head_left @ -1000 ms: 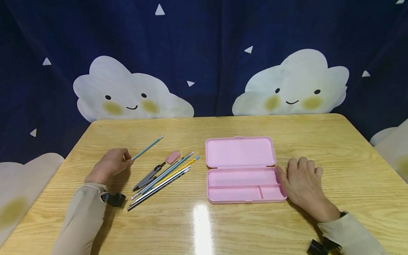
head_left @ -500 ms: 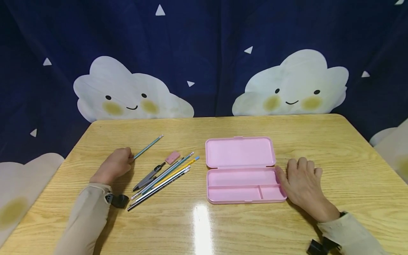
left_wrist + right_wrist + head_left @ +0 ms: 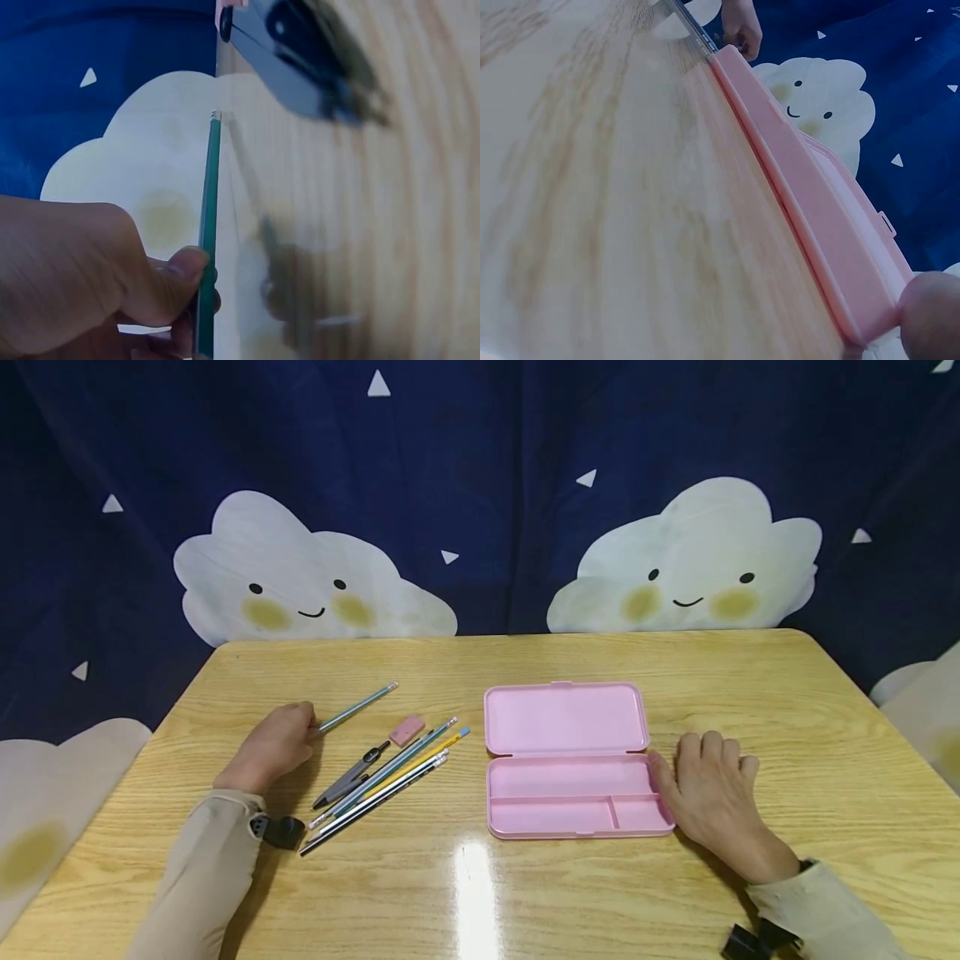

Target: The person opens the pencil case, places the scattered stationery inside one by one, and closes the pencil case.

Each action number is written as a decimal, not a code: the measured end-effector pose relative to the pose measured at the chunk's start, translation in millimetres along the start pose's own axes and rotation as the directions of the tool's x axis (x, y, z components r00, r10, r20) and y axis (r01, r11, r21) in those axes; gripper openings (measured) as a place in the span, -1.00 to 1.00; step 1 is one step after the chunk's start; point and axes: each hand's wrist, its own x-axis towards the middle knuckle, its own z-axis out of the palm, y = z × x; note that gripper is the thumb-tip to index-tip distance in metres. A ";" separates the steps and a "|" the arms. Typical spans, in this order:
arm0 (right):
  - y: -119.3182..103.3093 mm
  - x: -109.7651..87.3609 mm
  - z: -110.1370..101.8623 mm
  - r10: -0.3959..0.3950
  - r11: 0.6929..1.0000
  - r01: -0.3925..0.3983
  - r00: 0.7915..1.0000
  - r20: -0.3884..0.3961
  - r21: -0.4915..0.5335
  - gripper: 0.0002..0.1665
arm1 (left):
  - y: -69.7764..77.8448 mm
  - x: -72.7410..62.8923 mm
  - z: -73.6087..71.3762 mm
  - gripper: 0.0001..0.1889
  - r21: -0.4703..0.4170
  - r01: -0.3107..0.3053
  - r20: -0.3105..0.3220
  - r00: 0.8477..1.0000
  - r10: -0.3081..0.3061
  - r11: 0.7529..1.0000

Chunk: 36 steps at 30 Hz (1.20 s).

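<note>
My left hand (image 3: 276,745) pinches a green pencil (image 3: 358,707) between thumb and fingers. The pencil's eraser end points away to the far right; in the left wrist view the green pencil (image 3: 211,180) stands out past the thumb. An unfolded pink pencil case (image 3: 551,777) lies right of the middle, its compartments bare. My right hand (image 3: 712,802) rests at the case's right end, fingers extended on the table and thumb against the rim. Seen in the right wrist view, the thumb (image 3: 932,319) meets the corner of the pink case (image 3: 802,195).
Several pencils (image 3: 397,785) lie in a slanting pile between the left hand and the case. Beside them are a grey drawing compass (image 3: 351,777) and a pink eraser (image 3: 407,729). The wooden table (image 3: 570,902) ends at a dark blue curtain (image 3: 487,485) with clouds.
The left hand has shifted slightly away and to the right with the pencil, whose eraser end has swung a little rightward. My right hand and the case have stayed put.
</note>
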 end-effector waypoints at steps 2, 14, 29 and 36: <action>0.1 -0.1 0.2 0.000 1.000 0.000 1.000 -0.003 0.004 -0.56 | 2.6 0.3 -0.8 -0.89 0.006 -0.005 -0.001 1.000 0.005 1.000; -1.6 -0.7 -0.3 -0.007 1.000 0.007 0.999 -0.035 0.005 -0.57 | 33.9 1.2 -8.7 -0.80 0.017 -0.100 -0.021 0.995 0.100 0.995; -1.0 -0.2 -0.5 0.003 1.000 -0.003 1.000 -0.008 0.010 -0.55 | 75.1 8.0 -5.3 -0.74 0.047 -0.202 -0.039 0.978 0.203 0.978; -1.7 -0.8 -1.7 0.001 1.000 -0.001 1.000 -0.001 0.002 -0.55 | 85.1 8.7 -3.4 -0.68 0.061 -0.228 -0.029 0.973 0.231 0.972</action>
